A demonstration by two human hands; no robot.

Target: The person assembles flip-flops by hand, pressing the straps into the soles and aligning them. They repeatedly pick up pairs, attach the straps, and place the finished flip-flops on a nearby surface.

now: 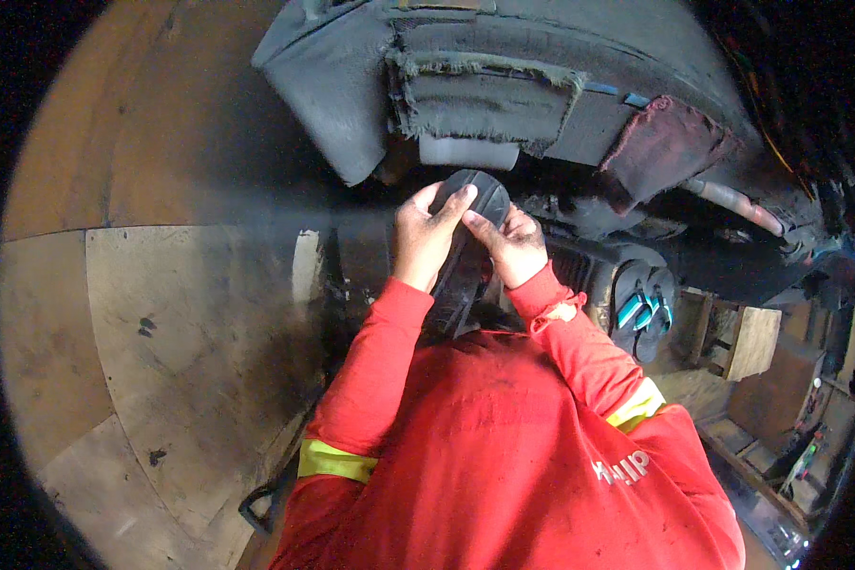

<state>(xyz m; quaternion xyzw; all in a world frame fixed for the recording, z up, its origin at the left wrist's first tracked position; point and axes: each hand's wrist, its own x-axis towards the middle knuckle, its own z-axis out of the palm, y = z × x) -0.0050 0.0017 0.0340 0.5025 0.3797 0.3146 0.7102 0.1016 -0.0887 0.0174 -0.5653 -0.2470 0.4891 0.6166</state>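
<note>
A black, rounded, sole-shaped piece (485,186) is held up in front of my chest, with a ridge or groove running across its face. My left hand (425,237) grips its left edge, thumb pressed on the near face. From the other side my right hand (515,249) pinches it, its thumb close to the left thumb. Both hands are closed around the piece, and the fingers behind it are partly hidden. A dark form continues below it between my forearms; I cannot tell whether it belongs to the same piece.
A grey machine housing (342,104) with a frayed cloth pad (484,103) stands just beyond my hands. A dark red cloth (665,150) hangs at its right. Black flip-flops (642,309) with teal straps sit right of my arm, near a wooden box (752,342). Worn panels (195,332) extend left.
</note>
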